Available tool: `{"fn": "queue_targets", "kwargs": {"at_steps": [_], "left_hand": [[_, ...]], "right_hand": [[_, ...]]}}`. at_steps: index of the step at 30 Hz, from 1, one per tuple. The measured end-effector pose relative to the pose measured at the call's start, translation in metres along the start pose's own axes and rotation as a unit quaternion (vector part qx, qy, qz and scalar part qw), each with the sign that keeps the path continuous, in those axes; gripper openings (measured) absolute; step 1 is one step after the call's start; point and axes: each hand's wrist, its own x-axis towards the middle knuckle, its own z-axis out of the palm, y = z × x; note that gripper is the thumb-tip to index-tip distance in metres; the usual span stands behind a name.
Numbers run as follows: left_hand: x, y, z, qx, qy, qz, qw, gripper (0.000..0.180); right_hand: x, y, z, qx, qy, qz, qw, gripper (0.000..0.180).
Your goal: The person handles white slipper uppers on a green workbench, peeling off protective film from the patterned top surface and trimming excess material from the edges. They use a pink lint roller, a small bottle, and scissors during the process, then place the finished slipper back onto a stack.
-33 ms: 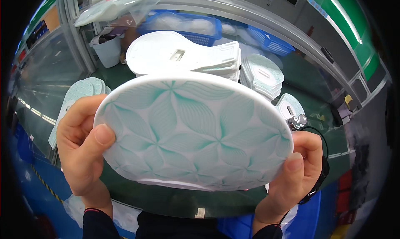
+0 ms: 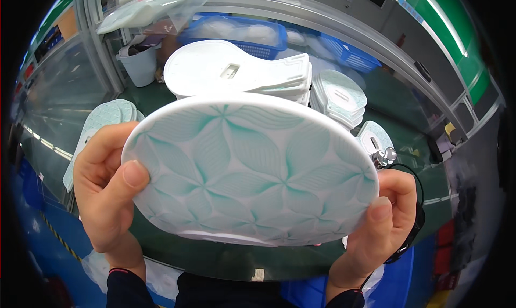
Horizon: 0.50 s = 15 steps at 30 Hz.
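I hold a round white disc (image 2: pixel 250 171), printed with a teal leaf-and-petal pattern, up in front of me above a dark green workbench (image 2: pixel 414 141), patterned face toward the camera. My left hand (image 2: pixel 107 187) clamps its left edge, thumb pressed flat on the printed face and fingers curled behind; my right hand (image 2: pixel 384 222) does the same at the lower right rim, thumb on the front and the other fingers hidden behind the disc. It looks like a rigid, smooth, glossy panel, thin for its width, so I judge it fairly light but slick and prone to chipping or cracking if dropped. Opposite edges are the sensible places to take it, keeping prints off the face. Both forearms rise from the lower edge, wrists bent inward. Behind the disc sit stacks of white moulded shells (image 2: pixel 242 74), possibly backs for the same product, and blue baskets (image 2: pixel 236 34).
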Motion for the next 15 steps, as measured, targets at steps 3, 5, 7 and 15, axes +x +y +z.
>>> {"fn": "queue_targets", "kwargs": {"at_steps": [3, 5, 7, 15], "left_hand": [[-0.0019, 0.0027, -0.0005, 0.005, 0.008, 0.004, 1.000, 0.038], [-0.0028, 0.0030, -0.0006, 0.006, 0.015, 0.004, 1.000, 0.038], [-0.0038, 0.0021, -0.0003, 0.000, 0.020, 0.005, 1.000, 0.039], [-0.0055, 0.0044, -0.0010, 0.014, 0.023, 0.010, 1.000, 0.040]], "right_hand": [[0.0003, -0.0021, 0.0002, -0.008, -0.003, 0.001, 1.000, 0.024], [0.0000, -0.0016, 0.0015, 0.001, -0.001, 0.004, 1.000, 0.024], [-0.0005, -0.0013, 0.0014, 0.004, 0.001, 0.006, 1.000, 0.024], [-0.0020, -0.0030, 0.0007, 0.003, -0.005, 0.007, 1.000, 0.025]]}}
